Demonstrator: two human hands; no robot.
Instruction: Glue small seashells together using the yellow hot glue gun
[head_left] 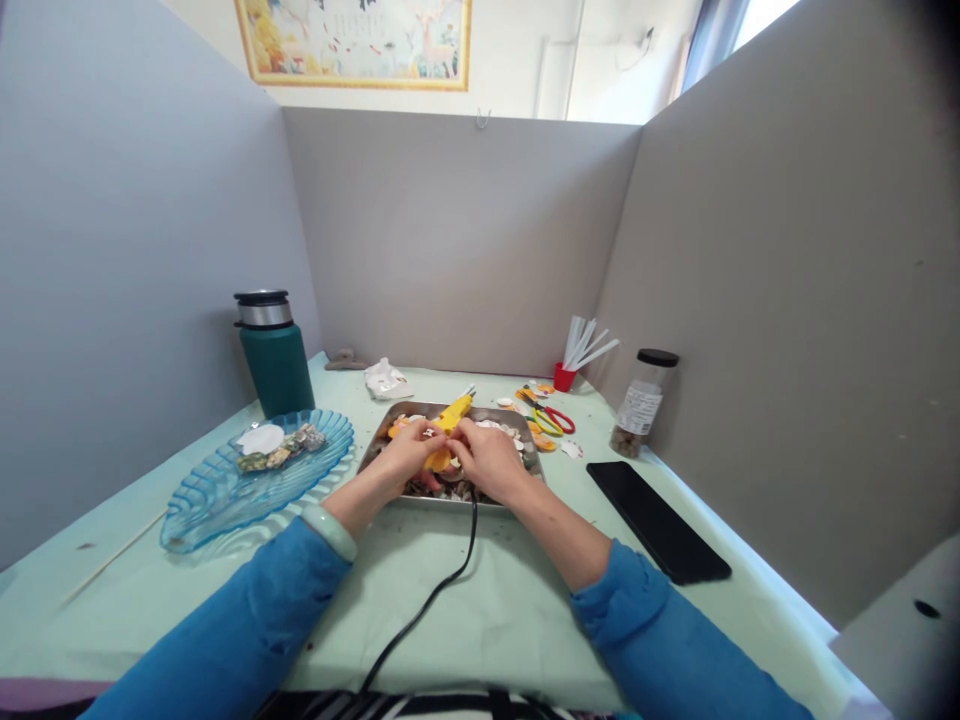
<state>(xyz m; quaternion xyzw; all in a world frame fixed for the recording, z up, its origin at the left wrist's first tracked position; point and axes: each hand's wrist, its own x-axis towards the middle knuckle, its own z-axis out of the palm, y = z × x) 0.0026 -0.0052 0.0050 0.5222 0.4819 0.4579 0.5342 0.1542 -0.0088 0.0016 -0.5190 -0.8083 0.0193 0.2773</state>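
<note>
Both hands meet over a metal tray [382,432] filled with several small shells. My right hand [491,460] is wrapped around the handle of a yellow glue gun [450,415], whose nozzle points away toward the tray's far edge. Its black cord [442,590] trails back to the table's near edge. My left hand [405,452] is closed in a pinch on a small pale piece, apparently a shell, right beside the gun. Blue sleeves cover both forearms.
A blue glass leaf-shaped dish [225,490] with shells lies at left, a green flask [274,355] behind it. Scissors [551,418], a red cup of white sticks [574,360], a jar [641,402] and a black phone [656,520] lie at right. Grey partitions enclose the table.
</note>
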